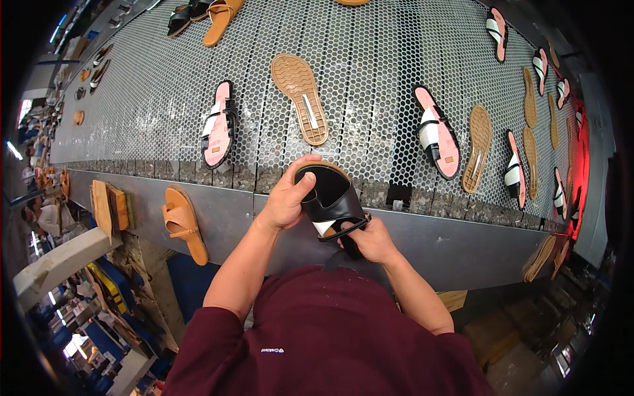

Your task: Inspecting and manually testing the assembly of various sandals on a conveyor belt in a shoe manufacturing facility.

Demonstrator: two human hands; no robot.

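Observation:
Both hands hold one black sandal (330,198) with white and black straps, over the near metal edge of a perforated conveyor belt (370,59). My left hand (289,197) grips its toe end, thumb on the dark insole. My right hand (372,239) holds the heel end by the thin black strap. The sandal's tan sole edge shows at its far rim. Just beyond it on the belt lies a tan sole (300,98), tread up.
Pink-insoled sandals (220,124) (436,132) and more tan soles (477,146) lie spread over the belt. A tan sandal (184,222) and wooden blocks (109,206) rest on the metal ledge at left. More sandals sit at the far left (220,18).

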